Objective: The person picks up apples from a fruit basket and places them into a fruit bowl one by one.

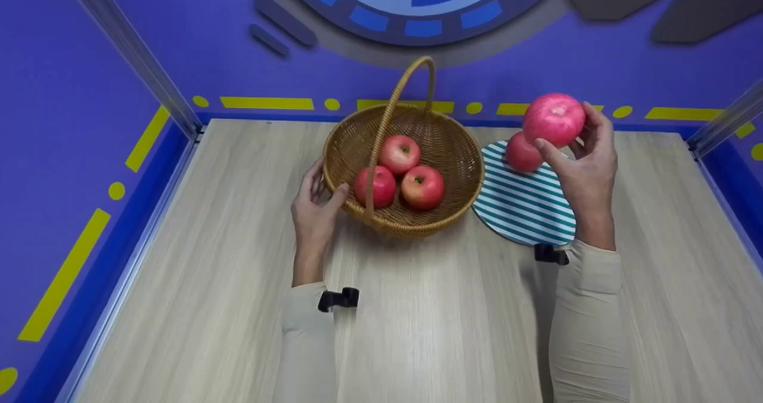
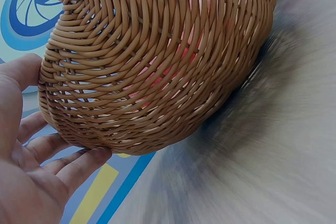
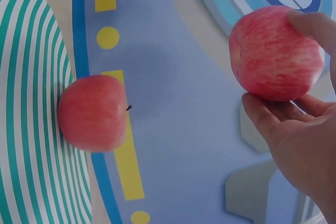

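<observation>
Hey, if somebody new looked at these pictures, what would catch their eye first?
Probably the red apple held up in the person's right grip, with another apple resting on the striped mat nearby. Then comes the wicker basket left of the mat, three apples inside, the left grip holding its side.

No text, label, brand, number or sign can be read — in any view.

This looks like a small booth: a wood-grain tabletop [image 1: 429, 319] is walled at left, right and far side by blue-purple printed panels [image 1: 197, 45], with metal posts [image 1: 132, 45] at the far corners, yellow dashes [image 1: 266, 103] and a large round graphic [image 1: 424, 9].
</observation>
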A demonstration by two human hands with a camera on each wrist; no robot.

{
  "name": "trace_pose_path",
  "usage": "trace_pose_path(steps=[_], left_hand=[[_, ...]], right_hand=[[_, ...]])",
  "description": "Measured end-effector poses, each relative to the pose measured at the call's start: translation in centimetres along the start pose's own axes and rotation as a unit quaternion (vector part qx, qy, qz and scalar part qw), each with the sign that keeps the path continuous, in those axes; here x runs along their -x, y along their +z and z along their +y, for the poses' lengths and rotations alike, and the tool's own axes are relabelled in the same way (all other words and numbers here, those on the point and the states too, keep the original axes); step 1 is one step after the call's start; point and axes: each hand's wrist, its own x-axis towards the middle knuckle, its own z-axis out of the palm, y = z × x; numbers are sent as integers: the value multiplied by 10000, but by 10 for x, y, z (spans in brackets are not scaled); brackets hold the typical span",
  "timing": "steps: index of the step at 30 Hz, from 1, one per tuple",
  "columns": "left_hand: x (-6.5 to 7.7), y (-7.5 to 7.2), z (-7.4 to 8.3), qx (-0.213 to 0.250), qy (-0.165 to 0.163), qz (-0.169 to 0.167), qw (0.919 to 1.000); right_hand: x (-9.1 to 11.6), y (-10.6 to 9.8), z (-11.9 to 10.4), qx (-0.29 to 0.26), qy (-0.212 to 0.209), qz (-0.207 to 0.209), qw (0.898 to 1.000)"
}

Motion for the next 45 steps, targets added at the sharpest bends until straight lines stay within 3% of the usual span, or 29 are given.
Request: trace_pose_path(steps=[4,11,25,32,45], left_hand=[[0,0,1,13,-19,19,10000],[0,0,1,4,-46,14,10000],[0,0,0,-62,21,62,10000],[1,0,0,-58,-40,54,10000],[0,2,1,-23,-152,120,9998]], right_hand=[[-2,-5,7,37,-53,182,9998],[-5,-12,15,76,250,387,9989],[-8,-21,34,440,552,522,9961],[-9,-26,47,425,973,651,9922],[-11,-31,65,496,1770,508,9816]])
